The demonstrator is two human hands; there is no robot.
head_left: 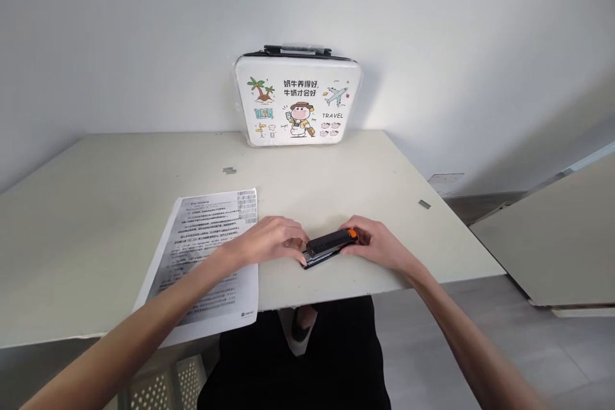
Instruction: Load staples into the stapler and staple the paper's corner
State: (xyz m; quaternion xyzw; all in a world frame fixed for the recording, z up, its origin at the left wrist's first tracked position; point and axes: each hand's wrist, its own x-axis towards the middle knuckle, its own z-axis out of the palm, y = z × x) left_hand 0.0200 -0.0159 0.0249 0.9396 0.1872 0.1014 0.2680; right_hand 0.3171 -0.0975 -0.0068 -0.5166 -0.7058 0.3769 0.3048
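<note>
Left fingers (291,231) | pinching black stapler (329,243) by tip | right fingers (364,225) | gripping orange end (353,233)

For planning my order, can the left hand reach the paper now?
Probably yes: nothing visible blocks the left hand from the paper beside it, though it is at the stapler.

Smooth plastic and metal stapler (331,243), matt paper sheet (202,224), smooth matt tabletop (317,179).
</note>
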